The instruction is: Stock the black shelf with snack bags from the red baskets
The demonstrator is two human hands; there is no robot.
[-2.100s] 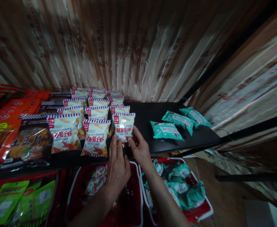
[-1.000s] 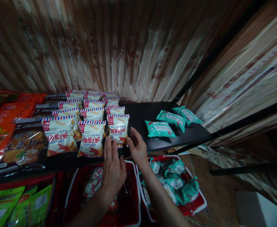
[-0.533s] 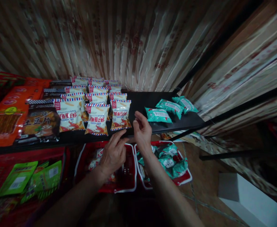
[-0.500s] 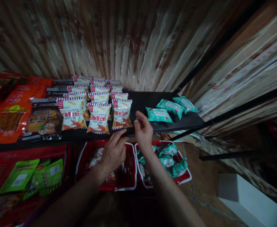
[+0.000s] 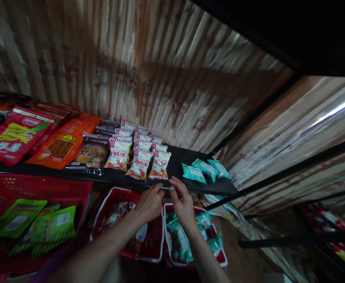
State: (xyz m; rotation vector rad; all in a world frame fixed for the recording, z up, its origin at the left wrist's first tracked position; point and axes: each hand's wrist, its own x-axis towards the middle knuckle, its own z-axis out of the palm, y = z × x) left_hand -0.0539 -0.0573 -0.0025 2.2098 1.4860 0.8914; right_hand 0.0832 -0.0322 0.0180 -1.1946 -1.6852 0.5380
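Note:
My left hand (image 5: 151, 202) hovers just below the front edge of the shelf, fingers loosely bent and apart, holding nothing that I can see. Beside it, my right hand (image 5: 183, 203) has its fingers curved towards the left hand, also with nothing visible in it. Right above them on the black shelf (image 5: 176, 159) stand rows of white snack bags; the nearest is a white-and-orange bag (image 5: 160, 163). Further right lie three teal packets (image 5: 193, 173), flat on the shelf. Under my hands are a red basket (image 5: 157, 247) of small packets and another basket (image 5: 223, 257) holding teal packets.
Left along the shelf are dark potato-slice bags (image 5: 91, 153), orange bags (image 5: 59, 147) and red bags (image 5: 19, 135). A large red basket (image 5: 42, 184) with green packets (image 5: 16, 218) sits at lower left. A black frame bar (image 5: 260, 186) slants at the right.
My view has turned, so the shelf now sits lower. My right hand has drawn back from over the shelf to its front edge, closer to my left hand. The bags stay in place.

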